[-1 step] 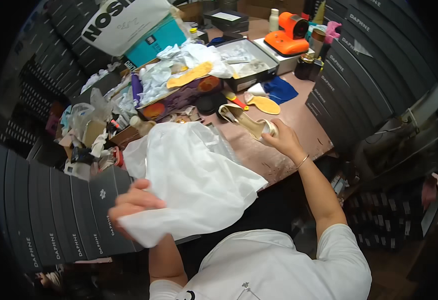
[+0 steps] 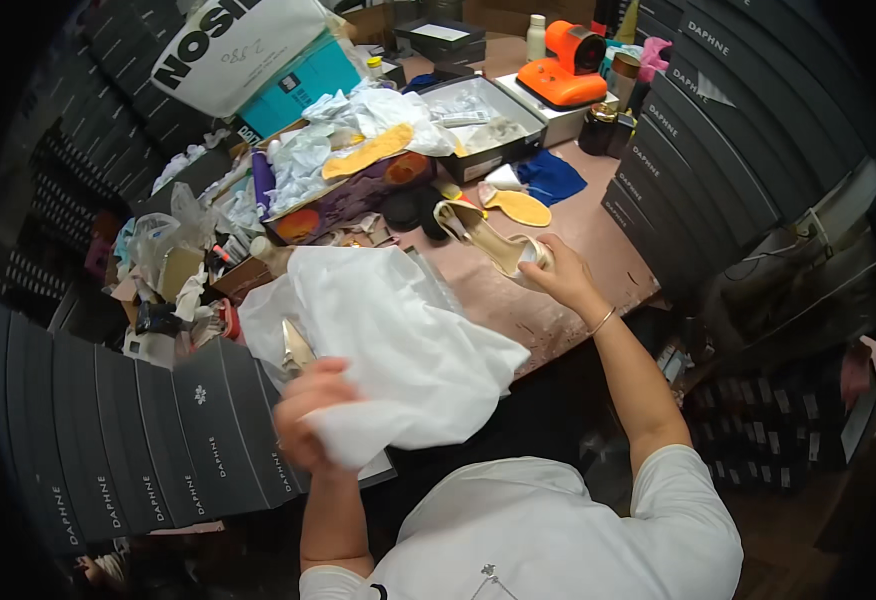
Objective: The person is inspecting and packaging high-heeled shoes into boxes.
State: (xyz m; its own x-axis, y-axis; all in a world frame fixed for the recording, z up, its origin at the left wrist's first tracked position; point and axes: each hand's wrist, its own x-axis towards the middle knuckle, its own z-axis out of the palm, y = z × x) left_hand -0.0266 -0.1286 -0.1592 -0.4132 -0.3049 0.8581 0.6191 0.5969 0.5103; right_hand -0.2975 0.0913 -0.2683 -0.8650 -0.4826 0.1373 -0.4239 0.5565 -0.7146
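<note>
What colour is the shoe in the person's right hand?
Pale gold or beige shoe, held by the right hand; head view.

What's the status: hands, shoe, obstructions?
Left hand gripping white tissue paper. Right hand holding beige high-heeled shoe on the brown table. Clutter behind.

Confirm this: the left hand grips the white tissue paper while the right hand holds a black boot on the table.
Not quite. The head view shows the right hand on a beige high-heeled shoe, not a black boot. The rest stands: the left hand grips the white tissue paper, and the shoe rests on the table.
</note>
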